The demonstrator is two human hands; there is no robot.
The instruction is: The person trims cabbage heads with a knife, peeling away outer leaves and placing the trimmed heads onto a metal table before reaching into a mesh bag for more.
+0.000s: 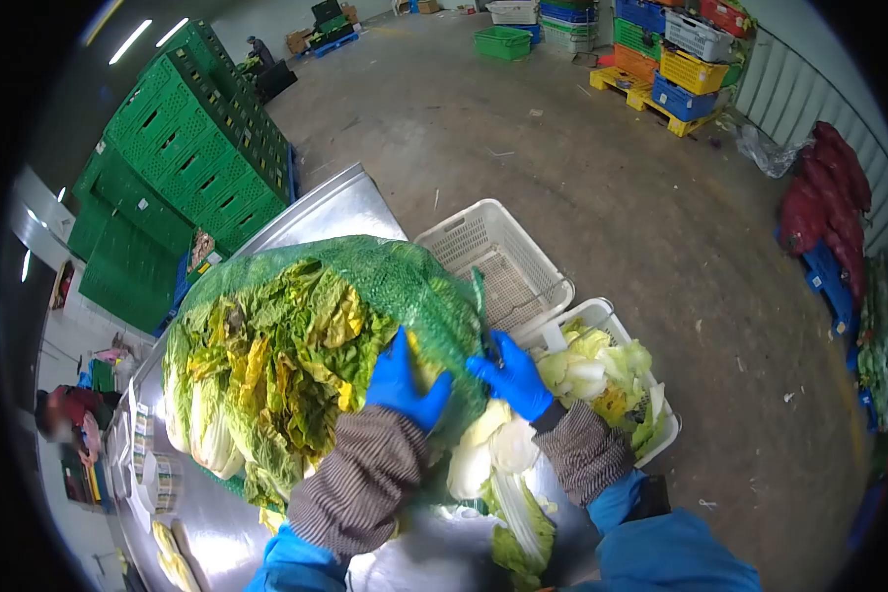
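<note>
And nothing I can read here — the 1 small white label [143, 204] on the green panel [128, 261] is too tiny, and the markings on those pale rolls [160, 483] to my left — just a blur.

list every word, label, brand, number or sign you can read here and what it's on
No text is readable.
White mark on the green crates: too small.
Marks on the small white items on the metal table: too blurred.
Green net bag: no lettering seen.
</note>
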